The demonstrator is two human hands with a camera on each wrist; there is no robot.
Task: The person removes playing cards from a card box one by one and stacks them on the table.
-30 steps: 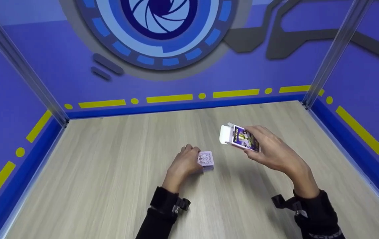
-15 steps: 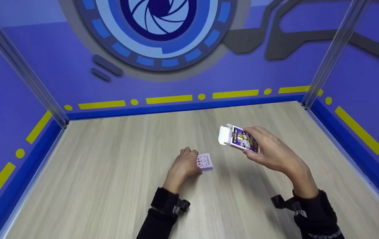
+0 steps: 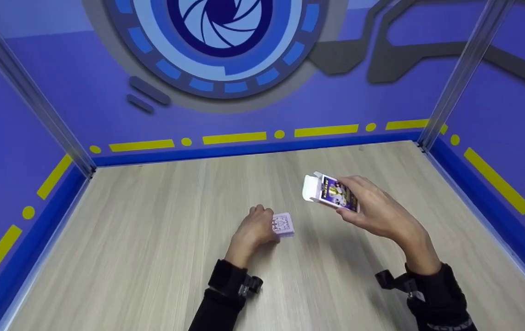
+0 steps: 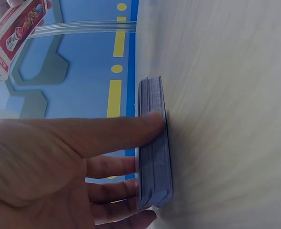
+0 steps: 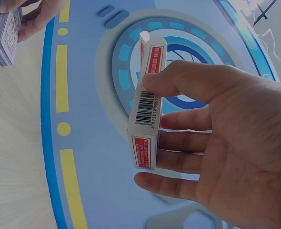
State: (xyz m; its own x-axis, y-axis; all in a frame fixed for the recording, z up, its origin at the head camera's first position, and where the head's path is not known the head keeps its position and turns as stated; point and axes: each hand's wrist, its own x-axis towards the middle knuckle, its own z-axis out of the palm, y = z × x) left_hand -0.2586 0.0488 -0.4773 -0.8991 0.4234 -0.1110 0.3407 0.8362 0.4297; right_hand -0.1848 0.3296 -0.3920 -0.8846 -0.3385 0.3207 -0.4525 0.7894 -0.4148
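My left hand (image 3: 254, 227) grips a deck of playing cards (image 3: 283, 225) low over the wooden table. In the left wrist view, the thumb presses one long edge of the deck (image 4: 154, 157) while the fingers pass behind it. Patterned card backs face up, and the hand covers the deck's left part. To the right and higher up, my right hand (image 3: 377, 207) holds a card box (image 3: 338, 193) tilted in the air, its white end flap folded out toward the left. The right wrist view shows the thumb on the barcode side of the box (image 5: 147, 105).
Both hands are over a light wood-grain table (image 3: 152, 239). A blue printed wall (image 3: 244, 119) rises behind it, with matching side panels left and right. Metal corner posts (image 3: 460, 69) stand at the back corners.
The deck in my left hand has shifted slightly down and left in the head view, with its front edge now lower. The right hand and box have barely moved.
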